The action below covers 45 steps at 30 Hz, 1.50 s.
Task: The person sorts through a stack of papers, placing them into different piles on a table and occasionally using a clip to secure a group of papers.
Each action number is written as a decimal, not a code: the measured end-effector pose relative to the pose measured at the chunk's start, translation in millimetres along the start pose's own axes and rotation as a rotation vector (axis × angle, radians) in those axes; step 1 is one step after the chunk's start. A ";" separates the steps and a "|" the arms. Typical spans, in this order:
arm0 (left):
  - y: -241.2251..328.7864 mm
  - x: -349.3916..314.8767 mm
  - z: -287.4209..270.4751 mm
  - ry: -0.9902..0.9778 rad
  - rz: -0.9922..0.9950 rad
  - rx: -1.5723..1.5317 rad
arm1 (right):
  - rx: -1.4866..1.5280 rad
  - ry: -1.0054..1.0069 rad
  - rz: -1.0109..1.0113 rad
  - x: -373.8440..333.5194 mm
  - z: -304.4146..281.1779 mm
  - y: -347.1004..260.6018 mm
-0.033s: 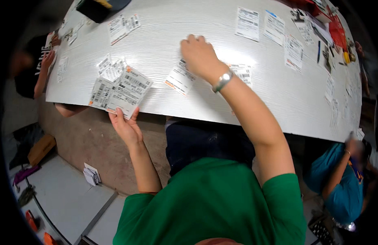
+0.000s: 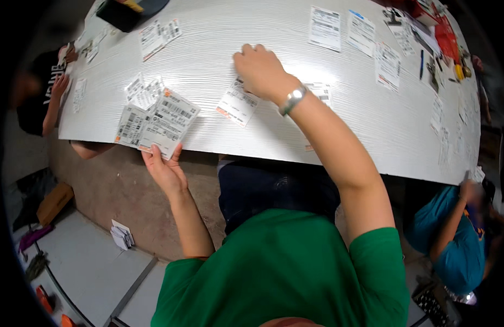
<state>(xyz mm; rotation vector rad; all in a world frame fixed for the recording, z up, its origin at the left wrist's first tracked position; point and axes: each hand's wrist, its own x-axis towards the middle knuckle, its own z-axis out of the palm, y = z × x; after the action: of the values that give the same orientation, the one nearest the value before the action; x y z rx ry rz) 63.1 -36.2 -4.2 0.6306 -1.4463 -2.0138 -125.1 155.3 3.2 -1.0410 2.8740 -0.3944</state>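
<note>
My left hand (image 2: 166, 171) pinches a pair of white shipping labels (image 2: 169, 122) printed with barcodes, thumb on top, held fanned at the table's near edge. Just beyond them lie smaller label slips (image 2: 146, 94), partly overlapped by the held ones. My right hand (image 2: 261, 72), with a silver band on its wrist, is closed over the upper end of another shipping label (image 2: 238, 106); the fingertips are hidden behind the knuckles. Partly covered by my right forearm, one more label (image 2: 321, 92) rests on the table.
The white table (image 2: 208, 32) carries more labels (image 2: 325, 28) at the far right and far left. Pens (image 2: 421, 64), clips and a red item (image 2: 447, 38) crowd its right end. A person in black (image 2: 39, 92) sits left, one in teal (image 2: 445, 237) right.
My right hand has shifted slightly left over the label. The whole view has also moved a little; my left hand keeps the same labels.
</note>
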 end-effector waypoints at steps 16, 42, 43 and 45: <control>-10.9 -9.2 33.9 -0.111 -0.169 0.046 | 0.701 0.107 -0.036 -81.4 -71.9 68.8; -14.6 -27.9 63.0 -0.292 -0.319 0.094 | -0.071 -0.195 0.133 -102.3 -48.1 78.6; -14.3 -28.5 62.9 -0.283 -0.319 0.100 | -0.066 -0.239 0.151 -101.2 -49.1 79.8; -14.4 -29.4 63.6 -0.266 -0.316 0.108 | -0.029 -0.355 0.145 -98.6 -45.6 82.8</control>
<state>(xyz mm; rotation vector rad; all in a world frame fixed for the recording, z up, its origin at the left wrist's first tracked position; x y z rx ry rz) 39.4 31.0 2.5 0.6932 -1.7082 -2.3472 -107.1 289.3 22.8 -0.8031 2.6194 -0.1407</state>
